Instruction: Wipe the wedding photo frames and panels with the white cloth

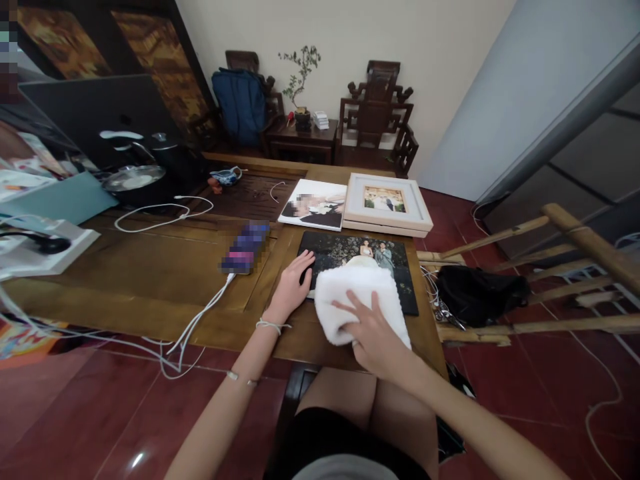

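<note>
Cloth (361, 300) under my flat, open right hand (373, 337); I'd press evenly while open left hand (293, 287) pins the photo panel (395, 260).

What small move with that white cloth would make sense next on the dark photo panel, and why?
Probably slide the folded white cloth up toward the far edge of the dark glossy photo panel. The right hand presses the cloth on the panel's near part only, while the left hand steadies its left edge; the far part lies uncovered.
</note>
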A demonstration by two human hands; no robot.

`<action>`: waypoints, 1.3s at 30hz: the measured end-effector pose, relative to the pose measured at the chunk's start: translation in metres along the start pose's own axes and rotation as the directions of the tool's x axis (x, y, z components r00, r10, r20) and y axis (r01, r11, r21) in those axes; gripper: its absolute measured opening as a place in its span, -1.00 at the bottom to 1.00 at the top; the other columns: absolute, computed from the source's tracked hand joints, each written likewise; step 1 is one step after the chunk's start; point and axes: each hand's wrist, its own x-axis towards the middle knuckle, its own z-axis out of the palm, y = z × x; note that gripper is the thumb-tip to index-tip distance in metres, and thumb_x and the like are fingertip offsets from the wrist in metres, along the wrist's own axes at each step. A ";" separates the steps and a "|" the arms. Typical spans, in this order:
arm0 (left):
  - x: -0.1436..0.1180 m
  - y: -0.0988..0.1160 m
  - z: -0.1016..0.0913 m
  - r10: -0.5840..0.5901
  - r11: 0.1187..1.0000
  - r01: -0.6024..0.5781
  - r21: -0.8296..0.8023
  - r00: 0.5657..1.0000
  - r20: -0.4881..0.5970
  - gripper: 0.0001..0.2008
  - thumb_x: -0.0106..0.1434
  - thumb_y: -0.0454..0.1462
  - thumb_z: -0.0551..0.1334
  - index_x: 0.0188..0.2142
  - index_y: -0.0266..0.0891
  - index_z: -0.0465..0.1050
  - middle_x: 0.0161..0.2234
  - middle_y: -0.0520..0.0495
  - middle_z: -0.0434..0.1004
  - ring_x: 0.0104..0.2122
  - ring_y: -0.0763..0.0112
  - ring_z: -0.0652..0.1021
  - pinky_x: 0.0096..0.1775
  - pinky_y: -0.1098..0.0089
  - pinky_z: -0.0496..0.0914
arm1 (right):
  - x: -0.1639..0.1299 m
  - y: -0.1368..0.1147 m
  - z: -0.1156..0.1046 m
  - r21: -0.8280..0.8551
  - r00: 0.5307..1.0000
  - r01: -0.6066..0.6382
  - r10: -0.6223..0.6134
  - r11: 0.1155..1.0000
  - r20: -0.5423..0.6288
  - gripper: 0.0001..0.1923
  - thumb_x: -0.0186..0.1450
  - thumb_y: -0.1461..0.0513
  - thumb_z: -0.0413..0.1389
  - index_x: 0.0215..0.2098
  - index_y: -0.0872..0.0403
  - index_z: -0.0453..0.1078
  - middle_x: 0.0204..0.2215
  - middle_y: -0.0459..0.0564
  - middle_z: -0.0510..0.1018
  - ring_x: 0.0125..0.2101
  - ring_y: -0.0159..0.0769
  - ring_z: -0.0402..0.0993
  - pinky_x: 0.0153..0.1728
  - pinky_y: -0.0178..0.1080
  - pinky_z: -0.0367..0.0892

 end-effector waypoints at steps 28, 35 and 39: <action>0.000 0.011 -0.011 -0.091 0.959 0.062 -0.275 0.992 -0.093 -0.53 0.39 -0.13 -0.13 0.23 -0.22 0.11 0.22 -0.17 0.19 0.22 0.24 0.21 0.22 0.15 0.10 | 0.031 0.016 -0.012 0.035 0.978 0.200 -0.201 0.979 0.053 -0.48 0.00 0.46 -0.11 -0.16 0.05 0.47 0.11 0.04 0.37 0.24 -0.14 0.01 0.20 0.22 -0.26; -0.002 0.004 -0.003 -0.016 1.000 0.018 -0.024 0.998 0.059 -0.59 0.35 -0.25 -0.01 0.16 -0.30 0.24 0.18 -0.22 0.26 0.21 0.22 0.24 0.21 0.12 0.16 | 0.066 0.068 -0.028 0.010 0.971 -0.195 0.194 0.981 -0.139 -0.45 0.06 0.44 -0.13 -0.04 0.08 0.41 0.03 0.11 0.45 0.22 -0.09 0.06 0.16 0.24 -0.21; -0.002 -0.002 0.000 0.001 1.000 -0.003 0.028 0.998 0.062 -0.61 0.31 -0.28 0.04 0.10 -0.34 0.32 0.15 -0.27 0.31 0.18 0.19 0.29 0.18 0.11 0.22 | 0.126 0.064 -0.030 -0.005 0.947 -0.263 0.257 0.965 -0.192 -0.44 0.13 0.40 -0.13 0.05 0.01 0.36 0.03 0.11 0.45 0.19 -0.01 0.09 0.09 0.31 -0.17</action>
